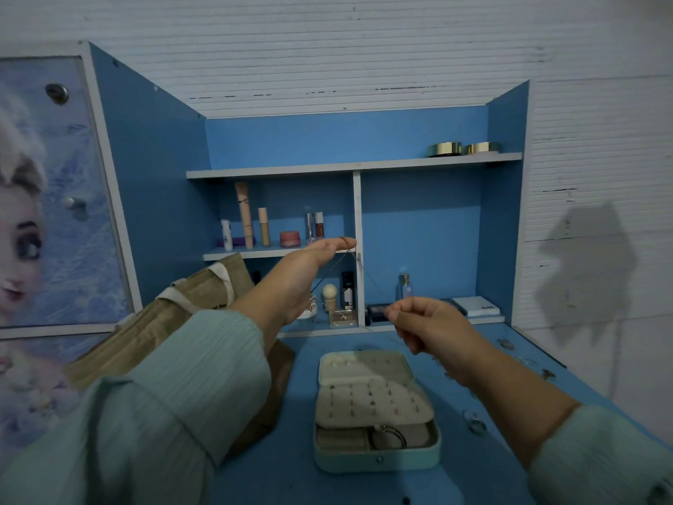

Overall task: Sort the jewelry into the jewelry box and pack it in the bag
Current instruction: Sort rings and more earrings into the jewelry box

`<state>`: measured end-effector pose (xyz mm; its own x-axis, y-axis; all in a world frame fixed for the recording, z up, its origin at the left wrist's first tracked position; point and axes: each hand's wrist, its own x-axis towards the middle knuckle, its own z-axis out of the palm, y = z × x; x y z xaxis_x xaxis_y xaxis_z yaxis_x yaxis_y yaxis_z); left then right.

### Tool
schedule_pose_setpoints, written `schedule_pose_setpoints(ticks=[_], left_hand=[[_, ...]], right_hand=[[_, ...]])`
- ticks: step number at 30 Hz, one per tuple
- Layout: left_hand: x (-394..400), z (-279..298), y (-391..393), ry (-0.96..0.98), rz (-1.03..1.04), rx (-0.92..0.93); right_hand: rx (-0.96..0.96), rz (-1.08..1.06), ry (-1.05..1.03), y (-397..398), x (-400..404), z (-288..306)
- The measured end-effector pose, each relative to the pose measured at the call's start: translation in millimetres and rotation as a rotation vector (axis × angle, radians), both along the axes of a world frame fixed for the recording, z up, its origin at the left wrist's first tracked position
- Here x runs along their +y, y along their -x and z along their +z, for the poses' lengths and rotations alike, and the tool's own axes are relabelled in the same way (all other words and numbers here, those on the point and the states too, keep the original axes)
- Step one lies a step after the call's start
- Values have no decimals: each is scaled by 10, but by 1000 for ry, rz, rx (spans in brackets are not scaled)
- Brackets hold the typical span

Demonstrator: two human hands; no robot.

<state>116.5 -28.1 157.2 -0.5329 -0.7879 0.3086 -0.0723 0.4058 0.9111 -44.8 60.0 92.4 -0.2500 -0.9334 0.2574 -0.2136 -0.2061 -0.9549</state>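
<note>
My left hand (309, 267) is raised above the desk with its fingers straight. A thin chain necklace (329, 273) hangs over its fingertips, and a small pendant dangles below the palm. My right hand (422, 322) is lower and to the right, pinching the other end of the fine chain between thumb and fingers. The mint jewelry box (378, 459) lies open on the blue desk beneath both hands. Its flap holds several small studs, and a ring sits in a front compartment. A brown corduroy bag (174, 322) lies at the left, partly behind my left sleeve.
Loose rings and small pieces (473, 420) are scattered on the desk (473, 479) to the right of the box. Blue shelves behind hold cosmetics tubes (244, 216), a small bottle (404, 286) and two gold tins (445, 149). A cabinet door with a picture (47, 198) stands at the left.
</note>
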Motion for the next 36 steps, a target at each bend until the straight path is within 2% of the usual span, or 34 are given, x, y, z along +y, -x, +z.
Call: schedule_pose_setpoints(ticks=[6, 13, 18, 22, 26, 29, 32, 34, 36], left_hand=[[39, 16, 55, -105, -85, 74], [89, 73, 94, -331, -365, 82], [97, 68, 64, -389, -462, 66], [40, 30, 52, -430, -395, 173], [21, 14, 14, -487, -366, 433], [-1, 8, -1, -515, -350, 589], [-30, -14, -14, -530, -312, 678], [-39, -34, -32, -544, -296, 687], [-27, -61, -46, -522, -293, 602]], right_hand=[[59, -22, 31, 7, 7, 172], [51, -85, 108, -42, -67, 411], [113, -118, 119, -55, -51, 554], [148, -111, 25, 11, -44, 607], [96, -83, -129, 121, -38, 503], [5, -9, -228, 169, -28, 377], [-247, 100, -265, 207, -10, 256], [-433, 149, -248, 220, -3, 213], [-541, 152, -240, 200, -21, 210]])
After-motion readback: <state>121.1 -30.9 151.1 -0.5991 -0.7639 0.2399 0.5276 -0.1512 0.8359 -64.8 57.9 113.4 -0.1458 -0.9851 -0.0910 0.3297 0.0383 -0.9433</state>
